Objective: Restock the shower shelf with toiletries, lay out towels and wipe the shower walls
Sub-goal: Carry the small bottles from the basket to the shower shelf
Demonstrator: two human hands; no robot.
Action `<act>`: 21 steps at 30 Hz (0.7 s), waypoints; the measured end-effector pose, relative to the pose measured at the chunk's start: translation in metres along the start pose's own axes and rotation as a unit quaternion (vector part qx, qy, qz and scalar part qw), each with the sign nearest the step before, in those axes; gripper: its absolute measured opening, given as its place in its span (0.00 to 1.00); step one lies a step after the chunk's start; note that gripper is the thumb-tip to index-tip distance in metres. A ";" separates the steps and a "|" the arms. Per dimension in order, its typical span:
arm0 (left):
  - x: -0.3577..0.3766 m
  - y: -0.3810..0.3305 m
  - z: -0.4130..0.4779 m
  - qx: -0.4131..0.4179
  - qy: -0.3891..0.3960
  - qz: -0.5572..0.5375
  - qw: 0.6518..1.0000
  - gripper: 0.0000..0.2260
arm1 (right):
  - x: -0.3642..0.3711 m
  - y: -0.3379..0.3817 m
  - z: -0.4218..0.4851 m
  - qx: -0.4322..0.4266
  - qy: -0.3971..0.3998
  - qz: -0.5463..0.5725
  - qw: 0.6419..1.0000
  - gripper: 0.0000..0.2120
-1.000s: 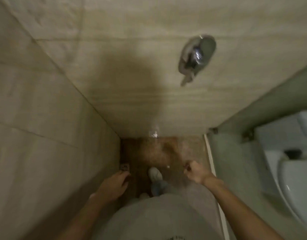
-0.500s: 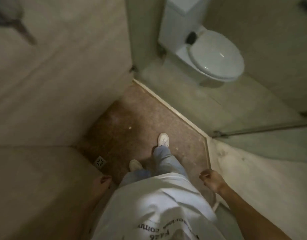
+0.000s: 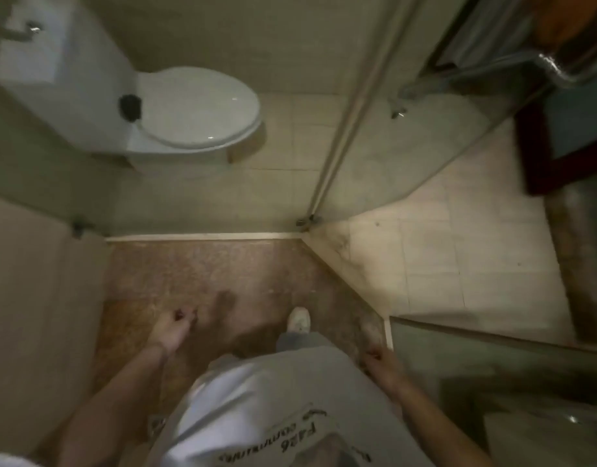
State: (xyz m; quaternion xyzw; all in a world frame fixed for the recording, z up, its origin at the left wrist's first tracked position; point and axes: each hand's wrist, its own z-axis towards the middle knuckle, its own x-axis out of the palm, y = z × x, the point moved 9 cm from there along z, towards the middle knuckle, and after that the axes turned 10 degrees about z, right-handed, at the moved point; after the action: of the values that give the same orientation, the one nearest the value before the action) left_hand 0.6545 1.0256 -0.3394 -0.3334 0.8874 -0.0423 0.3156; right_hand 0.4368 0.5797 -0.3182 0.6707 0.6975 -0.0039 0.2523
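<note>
Underfoot, brown speckled shower floor, with one white shoe planted on it, toe toward the pale threshold strip. Low in view, a white printed shirt.

Left hand out in front over the shower floor, fingers loosely curled, holding nothing, touching nothing. Right hand down by the hip, close to the corner of the threshold; fingers tucked under and smeared by blur, so cannot tell whether clenched or merely slack, nor whether anything sits inside.

Shower wall, beige tile, rising just beside the left forearm but apart from it. Glass shower panel standing at an angle from the corner hinge, framed by a metal post; neither hand on it.

Beyond the threshold, a white toilet with lid down and a small dark object at the back of the seat. Pale floor tiles to the right, outside the shower. Upper right, a chrome bar with something orange behind it, too blurred to identify, and a dark red frame below.
</note>
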 end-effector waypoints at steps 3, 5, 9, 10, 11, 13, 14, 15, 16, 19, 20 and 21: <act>0.023 -0.097 -0.004 0.077 0.023 0.038 0.996 0.04 | -0.043 -0.009 0.012 0.021 -0.033 0.073 0.997 0.11; 0.043 -0.142 -0.002 0.124 0.053 0.078 0.988 0.09 | -0.070 0.002 0.011 0.010 -0.061 0.108 0.992 0.08; 0.074 -0.224 -0.014 0.219 0.113 0.207 0.947 0.10 | -0.114 -0.002 0.016 0.026 -0.070 0.162 0.984 0.10; 0.077 -0.238 -0.015 0.231 0.122 0.238 0.935 0.08 | -0.127 -0.004 0.018 0.028 -0.081 0.173 0.981 0.12; 0.078 -0.248 -0.010 0.239 0.128 0.260 0.927 0.08 | -0.140 -0.004 0.016 0.027 -0.092 0.211 0.973 0.12; 0.076 -0.260 0.010 0.242 0.123 0.295 0.916 0.07 | -0.171 0.003 0.011 0.016 -0.129 0.267 0.955 0.10; 0.074 -0.263 0.023 0.236 0.115 0.310 0.914 0.07 | -0.186 0.007 0.007 0.011 -0.148 0.276 0.950 0.10; 0.072 -0.268 0.035 0.234 0.108 0.327 0.909 0.07 | -0.200 0.010 0.003 0.006 -0.169 0.291 0.941 0.07; 0.071 -0.272 0.048 0.225 0.104 0.345 0.905 0.08 | -0.212 0.009 0.001 0.001 -0.191 0.310 0.931 0.03; 0.071 -0.281 0.077 0.192 0.125 0.371 0.900 0.07 | -0.218 -0.008 0.002 0.031 -0.233 0.348 0.907 0.07; 0.073 -0.284 0.085 0.189 0.137 0.390 0.891 0.04 | -0.209 -0.018 0.004 0.047 -0.237 0.360 0.901 0.08; 0.080 -0.289 0.102 0.200 0.142 0.415 0.876 0.02 | -0.200 -0.025 0.002 0.062 -0.238 0.377 0.893 0.09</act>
State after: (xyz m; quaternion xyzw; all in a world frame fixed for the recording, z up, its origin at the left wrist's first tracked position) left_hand 0.8312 0.7660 -0.3809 0.1455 0.9523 -0.1304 0.2343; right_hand 0.4093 0.3899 -0.2571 0.8765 0.3093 -0.1111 0.3517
